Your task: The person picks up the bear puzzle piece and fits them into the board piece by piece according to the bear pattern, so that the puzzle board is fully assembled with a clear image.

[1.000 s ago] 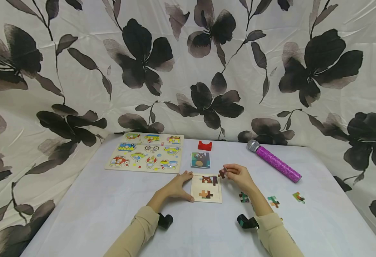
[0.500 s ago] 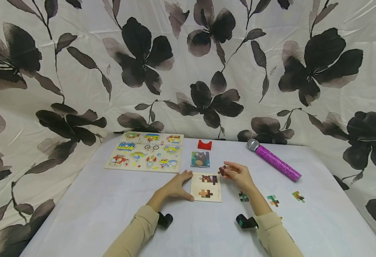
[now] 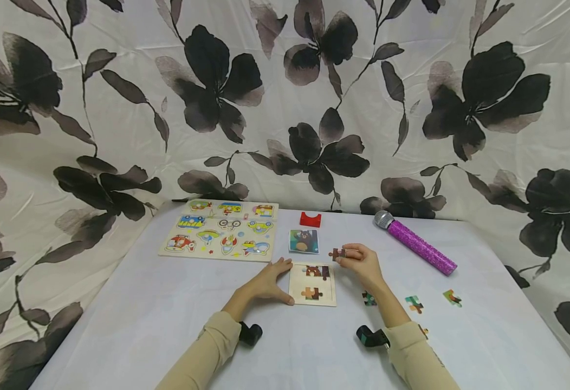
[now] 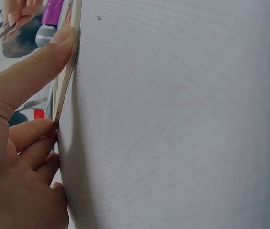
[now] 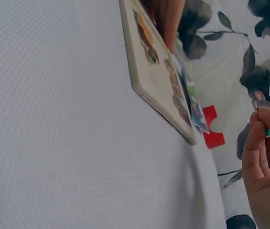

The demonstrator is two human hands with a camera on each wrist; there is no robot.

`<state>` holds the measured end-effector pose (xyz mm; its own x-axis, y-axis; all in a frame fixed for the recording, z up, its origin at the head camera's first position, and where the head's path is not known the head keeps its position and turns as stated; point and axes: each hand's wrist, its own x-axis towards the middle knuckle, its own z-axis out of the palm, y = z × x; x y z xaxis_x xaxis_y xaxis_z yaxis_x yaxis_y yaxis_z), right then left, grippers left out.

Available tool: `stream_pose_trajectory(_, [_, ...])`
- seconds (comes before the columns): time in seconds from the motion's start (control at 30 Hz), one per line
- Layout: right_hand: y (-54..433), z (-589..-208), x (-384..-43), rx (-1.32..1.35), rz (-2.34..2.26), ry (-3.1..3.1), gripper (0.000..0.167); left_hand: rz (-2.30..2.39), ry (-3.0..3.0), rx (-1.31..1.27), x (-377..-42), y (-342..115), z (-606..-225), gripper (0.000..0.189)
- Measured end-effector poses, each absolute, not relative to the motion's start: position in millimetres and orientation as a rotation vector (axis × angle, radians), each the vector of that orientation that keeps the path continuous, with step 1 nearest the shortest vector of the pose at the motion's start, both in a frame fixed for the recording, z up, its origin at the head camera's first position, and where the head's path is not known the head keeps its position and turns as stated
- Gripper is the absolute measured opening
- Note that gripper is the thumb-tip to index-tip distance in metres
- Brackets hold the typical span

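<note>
Microphone and picture card lie around the puzzle tray — left hand spread at its edge, right hand pinching a brown piece, sleeve half-hiding a loose piece.

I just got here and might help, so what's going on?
A person's left hand rests against the left edge of a small puzzle tray, while their right hand pinches a brown jigsaw piece near the tray's far right corner, not yet placed. Some pieces already sit in the tray; others lie loose to its right. A picture card lies just beyond.
</note>
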<state>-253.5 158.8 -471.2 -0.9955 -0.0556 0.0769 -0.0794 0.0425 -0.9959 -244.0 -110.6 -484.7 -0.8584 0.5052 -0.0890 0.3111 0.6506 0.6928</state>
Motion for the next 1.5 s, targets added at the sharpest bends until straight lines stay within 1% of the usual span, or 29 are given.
stream_pose_trajectory(0.07, [158.3,-470.8,-253.8,0.14,2.152,-2.245,0.037,1.021,2.591,0.652,-244.1,-110.4,-484.2,0.093])
stream_pose_trajectory(0.13, [158.6,-470.9,-253.9,0.163,2.124,-2.256,0.036,1.03,2.588,0.648,-244.0,-110.2,-483.9,0.093])
stream_pose_trajectory(0.6, [163.7,-475.8,-255.4,0.554,2.024,-2.36,0.036,1.033,2.594,0.659,-244.5,-110.5,-484.0,0.093])
stream_pose_trajectory(0.73, [163.2,-475.3,-253.9,0.567,2.003,-2.404,0.037,1.026,2.594,0.645,-244.5,-110.3,-483.4,0.093])
stream_pose_trajectory(0.93, [158.9,-473.9,-251.0,0.45,1.964,-2.456,0.041,1.032,2.596,0.651,-244.4,-110.4,-484.1,0.093])
stream_pose_trajectory(1.0, [157.5,-476.1,-249.9,0.448,1.951,-2.473,0.04,1.031,2.596,0.65,-244.2,-110.3,-484.6,0.093])
stream_pose_trajectory(1.1, [153.4,-479.9,-248.3,0.511,1.861,-2.556,0.033,1.02,2.598,0.652,-244.2,-111.6,-485.1,0.093])
stream_pose_trajectory(1.27, [147.6,-484.8,-246.0,0.632,1.581,-2.715,0.024,1.019,2.595,0.645,-243.8,-111.3,-485.6,0.093])
stream_pose_trajectory(1.37, [145.7,-483.9,-246.2,0.701,1.445,-2.762,0.027,1.03,2.591,0.642,-244.2,-110.8,-485.3,0.093])
stream_pose_trajectory(1.5, [145.8,-482.1,-246.7,0.773,1.385,-2.8,0.035,1.047,2.585,0.657,-244.6,-110.6,-485.4,0.093])
